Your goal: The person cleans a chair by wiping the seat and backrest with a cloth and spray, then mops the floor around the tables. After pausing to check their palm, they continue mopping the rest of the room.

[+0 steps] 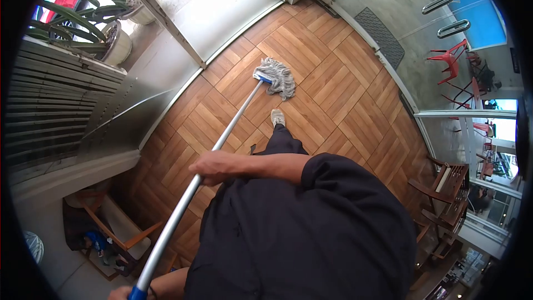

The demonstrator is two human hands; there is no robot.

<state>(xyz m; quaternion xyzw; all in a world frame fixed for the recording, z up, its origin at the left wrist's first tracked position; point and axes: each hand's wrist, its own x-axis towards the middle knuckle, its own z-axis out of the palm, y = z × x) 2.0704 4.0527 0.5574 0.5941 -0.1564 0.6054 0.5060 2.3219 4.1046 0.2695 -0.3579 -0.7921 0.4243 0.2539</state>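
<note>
A mop with a silver handle (179, 211) slants from the lower left up to its grey string head (280, 80), which lies on the wood-patterned floor (302, 50). My right hand (212, 168) is wrapped round the middle of the handle, the forearm reaching across my dark shirt. At the bottom edge, my left hand (121, 293) closes round the handle's blue grip (137, 293), partly cut off by the frame. One light shoe (277, 116) shows just below the mop head.
Glass panels with a white lower frame (244, 32) border the floor at upper left, potted cactus (117, 44) beyond. A wooden armchair (125, 236) stands lower left, wooden chairs (447, 189) at right. Past the right-hand threshold are a grey mat (380, 38) and a red chair (449, 61).
</note>
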